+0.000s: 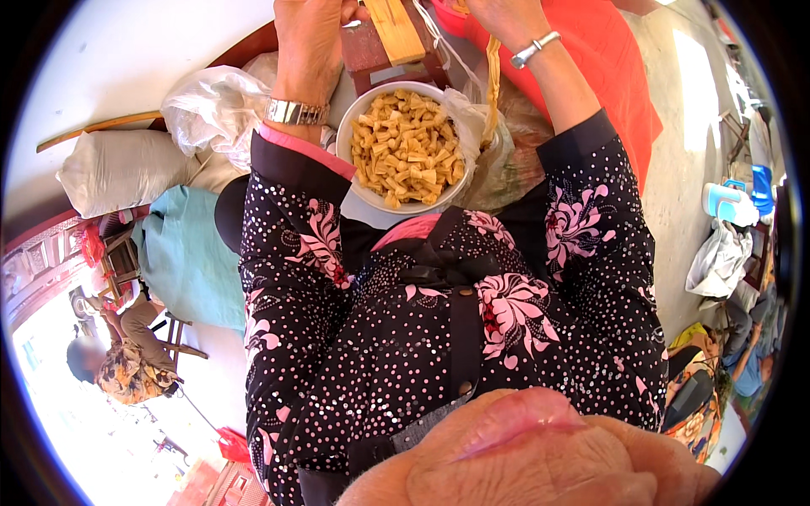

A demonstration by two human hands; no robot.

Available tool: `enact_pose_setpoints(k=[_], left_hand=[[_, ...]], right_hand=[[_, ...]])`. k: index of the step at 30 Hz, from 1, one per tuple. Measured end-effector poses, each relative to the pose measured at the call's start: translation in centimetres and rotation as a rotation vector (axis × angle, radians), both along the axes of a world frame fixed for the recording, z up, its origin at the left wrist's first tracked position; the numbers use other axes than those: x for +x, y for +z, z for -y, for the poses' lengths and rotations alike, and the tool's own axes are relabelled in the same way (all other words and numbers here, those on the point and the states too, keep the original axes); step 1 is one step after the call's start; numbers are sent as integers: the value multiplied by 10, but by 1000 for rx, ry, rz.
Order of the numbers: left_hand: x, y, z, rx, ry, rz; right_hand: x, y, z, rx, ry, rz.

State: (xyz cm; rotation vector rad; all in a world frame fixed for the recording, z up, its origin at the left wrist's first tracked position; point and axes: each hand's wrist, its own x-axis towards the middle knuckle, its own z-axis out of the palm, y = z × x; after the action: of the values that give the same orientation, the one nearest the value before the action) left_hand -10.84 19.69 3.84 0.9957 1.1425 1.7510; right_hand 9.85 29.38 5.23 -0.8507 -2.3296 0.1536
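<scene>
At the top edge, my left hand (312,38), with a metal watch at its wrist, is only partly in the picture. Its visible fingertips look curled in beside a yellow wooden board (395,32); whatever they hold is cut off. My right hand (509,20), wearing a silver bracelet, is near a long yellowish twisted strip (493,80) that hangs down beside the wrist. The frame's edge hides the right fingers, so their grip on it does not show. Between my forearms, a white bowl (346,153) is heaped with short tan knotted pieces (407,150).
The board rests on a dark red wooden stand (371,61). Clear plastic bags (215,105) lie around the bowl, and red cloth (603,76) spreads at the right. A stuffed white sack (126,169) sits at the left. Another person (135,363) sits at the lower left.
</scene>
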Motion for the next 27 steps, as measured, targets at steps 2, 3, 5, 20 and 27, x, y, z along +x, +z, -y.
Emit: enact_pose_setpoints(k=[2, 3, 5, 20, 27], left_hand=[[-14, -3, -6, -55, 72, -89], [-17, -15, -15, -104, 117, -190], [-27, -40, -33, -196, 217, -395], [46, -39, 115, -666, -335, -452], [70, -130, 201, -487, -414, 467]], right_hand=[[-15, 4, -4, -88, -69, 76], [-18, -10, -14, -57, -41, 85], [-26, -39, -32, -108, -18, 221], [34, -39, 95, -535, 299, -242], [16, -45, 214, -571, 626, -93]])
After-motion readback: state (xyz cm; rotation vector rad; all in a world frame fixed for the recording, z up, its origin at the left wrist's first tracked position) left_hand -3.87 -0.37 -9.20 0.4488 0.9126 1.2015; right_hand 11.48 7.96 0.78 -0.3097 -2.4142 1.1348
